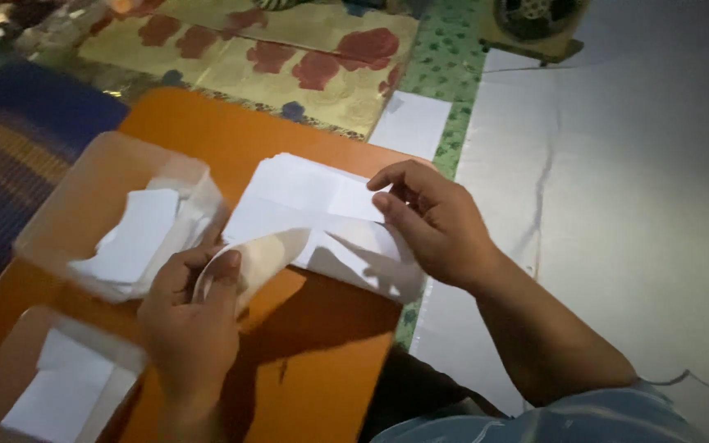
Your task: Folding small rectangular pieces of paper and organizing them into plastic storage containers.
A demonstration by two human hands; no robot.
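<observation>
Left hand [193, 316] peels a strip off white paper [322, 221] under right hand [432, 221].

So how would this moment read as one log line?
left hand: pinching curled white paper strip | right hand: fingers pressing stacked white paper sheets | surface: orange board | beside: clear plastic tub holding paper

- Near clear box [59, 385]: cut off by bottom edge, blurred.
- Fan [535, 20], far right: top cropped.
- Left hand [190, 316] hides part of paper strip [260, 258].
</observation>
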